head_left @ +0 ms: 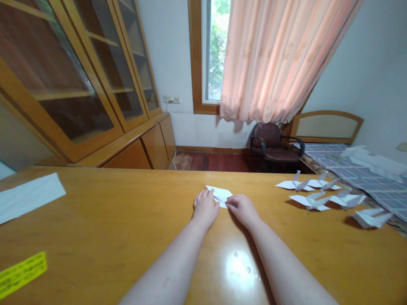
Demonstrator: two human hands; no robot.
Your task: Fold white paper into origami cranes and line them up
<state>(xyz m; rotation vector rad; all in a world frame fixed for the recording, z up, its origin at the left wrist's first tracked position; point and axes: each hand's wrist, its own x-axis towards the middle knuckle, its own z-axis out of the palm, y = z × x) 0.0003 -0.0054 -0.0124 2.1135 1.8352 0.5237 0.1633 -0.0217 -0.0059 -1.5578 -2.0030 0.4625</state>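
Observation:
A small white folded paper with pointed ends and crease lines lies on the wooden table, between my two hands. My left hand rests over its left side, fingers bent and pressing it to the tabletop. At the paper's right corner, my right hand has its thumb and fingertips closed on the edge. Part of the paper is hidden under the left fingers. Several finished white paper cranes stand off to the right of my right hand, the nearest one close to the table's right side.
The wooden table spans the foreground. On its left lie a white paper strip and a yellow label with dark writing. Beyond are a glass-door cabinet, a dark red armchair, a bed and a pink curtain.

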